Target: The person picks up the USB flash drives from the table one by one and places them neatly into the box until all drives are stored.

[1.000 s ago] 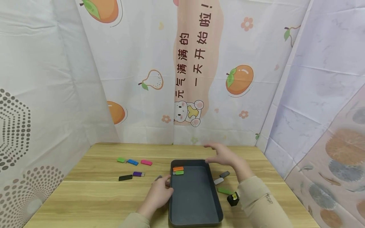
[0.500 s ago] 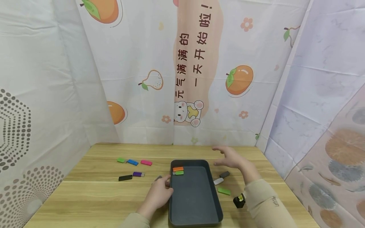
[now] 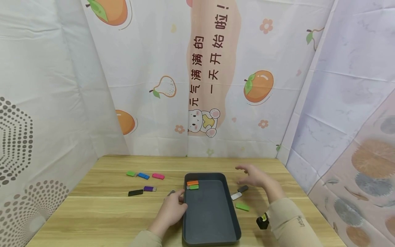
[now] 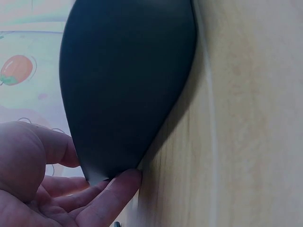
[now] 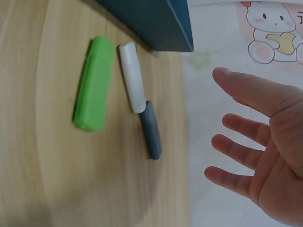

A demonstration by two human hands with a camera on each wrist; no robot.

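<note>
My left hand [image 3: 172, 209] holds the left wall of a dark grey rectangular tray [image 3: 185, 223], thumb at the rim and fingers outside. Inside the tray's far left corner lie an orange USB stick [image 3: 192, 183] and a green USB stick [image 3: 194, 187]. Off to the tray's right, my right hand [image 5: 270, 137] hovers with fingers spread and holds nothing. Below it on the table are a dark grey USB stick [image 5: 150, 131], a white USB stick [image 5: 132, 78] touching it, and a bright green USB stick [image 5: 94, 85].
Left of the tray lie pink [image 3: 158, 176], blue [image 3: 143, 176], green [image 3: 131, 173], purple [image 3: 150, 188] and black [image 3: 135, 192] USB sticks. A grey stick [image 3: 171, 192], partly hidden, is beside my left fingers. Printed curtains [image 3: 148, 144] stand behind the wooden table.
My right hand has moved right and slightly nearer, away from the tray's far right corner, uncovering the green stick fully. My left hand and the tray have stayed put.
</note>
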